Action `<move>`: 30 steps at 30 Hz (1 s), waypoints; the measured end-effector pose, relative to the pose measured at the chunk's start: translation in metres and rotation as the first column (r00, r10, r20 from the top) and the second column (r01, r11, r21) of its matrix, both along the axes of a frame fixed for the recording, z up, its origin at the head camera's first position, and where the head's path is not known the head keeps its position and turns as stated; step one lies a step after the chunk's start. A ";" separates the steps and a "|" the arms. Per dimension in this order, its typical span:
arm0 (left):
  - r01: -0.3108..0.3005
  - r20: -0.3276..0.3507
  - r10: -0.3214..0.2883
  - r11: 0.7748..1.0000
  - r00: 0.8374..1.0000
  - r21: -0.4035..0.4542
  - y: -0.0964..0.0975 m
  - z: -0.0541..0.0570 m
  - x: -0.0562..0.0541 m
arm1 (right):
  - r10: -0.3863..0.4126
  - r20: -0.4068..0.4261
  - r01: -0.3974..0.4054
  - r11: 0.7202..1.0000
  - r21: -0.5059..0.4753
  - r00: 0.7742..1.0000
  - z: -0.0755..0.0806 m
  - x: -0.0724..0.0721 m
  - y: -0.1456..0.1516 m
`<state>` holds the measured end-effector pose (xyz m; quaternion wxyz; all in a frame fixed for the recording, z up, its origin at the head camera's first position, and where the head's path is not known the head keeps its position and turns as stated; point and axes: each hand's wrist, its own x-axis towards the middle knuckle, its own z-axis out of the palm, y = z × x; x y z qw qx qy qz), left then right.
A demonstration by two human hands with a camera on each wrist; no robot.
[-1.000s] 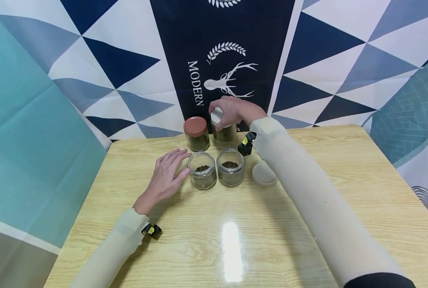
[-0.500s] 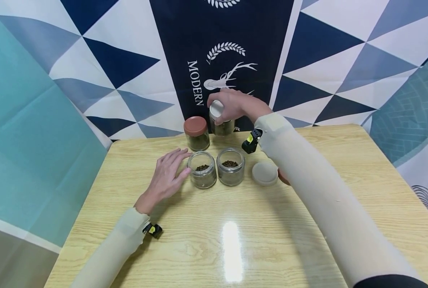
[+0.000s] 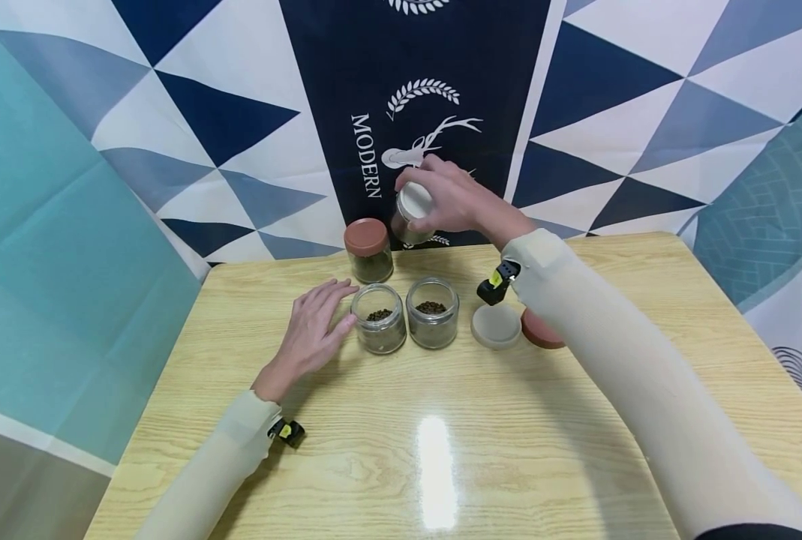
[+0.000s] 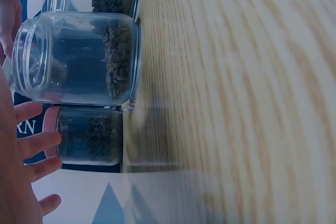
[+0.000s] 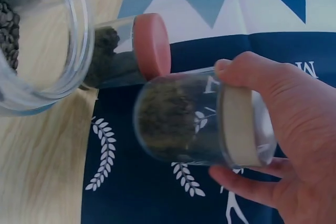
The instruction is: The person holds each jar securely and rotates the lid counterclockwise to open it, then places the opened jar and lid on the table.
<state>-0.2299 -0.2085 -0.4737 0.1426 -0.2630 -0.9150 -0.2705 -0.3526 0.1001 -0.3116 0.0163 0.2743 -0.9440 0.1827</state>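
- Geometric cloth backdrop (image 3: pixel 232 82) stands behind a pale wood table (image 3: pixel 346 465); work sits near the back edge.
- Left hand (image 3: pixel 309 326): fingers extended, grasping nothing. Fingertips right by the left jar (image 3: pixel 380 337); can't tell if they touch.
- Red-lid jar (image 3: pixel 369 255): upright, capped, behind left jar.
- Left jar: upright, no lid, dark beans at the bottom. Glass, so stiff and likely breakable; wall is the place to brace.
- White-lid jar (image 5: pixel 178 121): off the table, tilted, in front of the backdrop, right of the red-lid jar. Part filled; contents too blurred to name. Reads as moderate weight, rigid, slick-walled, fragile if knocked. Cap (image 5: pixel 239 127) is the easy handle from above, but only good if it's screwed tight; glass just below is the safer hold.
- Right jar (image 3: pixel 434 334): upright, lidless, beans inside, just beside left jar.
- Right hand (image 3: pixel 444 195): grasping white-lid jar at the cap end. Thumb one side, fingers the other, spread about cap width. Palm over the top. Pressure can't be read.
- Loose white lid (image 3: pixel 497 330), then loose red lid (image 3: pixel 541 330): lying on the table, right of right jar.
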 end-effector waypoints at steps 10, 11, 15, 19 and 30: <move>-0.008 0.008 0.008 1.000 1.000 -0.001 0.004 0.001 0.005 | -0.020 -0.223 -0.017 0.987 -0.159 0.975 -0.021 0.017 0.011; -0.008 0.008 0.008 1.000 1.000 0.000 0.004 0.001 0.005 | -0.026 -0.234 -0.016 0.984 -0.176 0.972 -0.022 0.018 0.012; -0.012 0.006 0.012 1.000 1.000 0.004 0.006 0.001 0.007 | -0.037 -0.245 -0.017 0.977 -0.214 0.969 -0.023 0.021 0.014; -0.010 0.001 0.010 1.000 1.000 0.004 0.004 0.001 0.007 | -0.037 -0.251 -0.023 0.973 -0.229 0.967 -0.025 0.021 0.014; -0.012 -0.014 0.012 1.000 1.000 0.005 -0.003 0.000 0.002 | -0.106 -0.273 0.003 0.936 -0.353 0.956 -0.034 0.037 0.019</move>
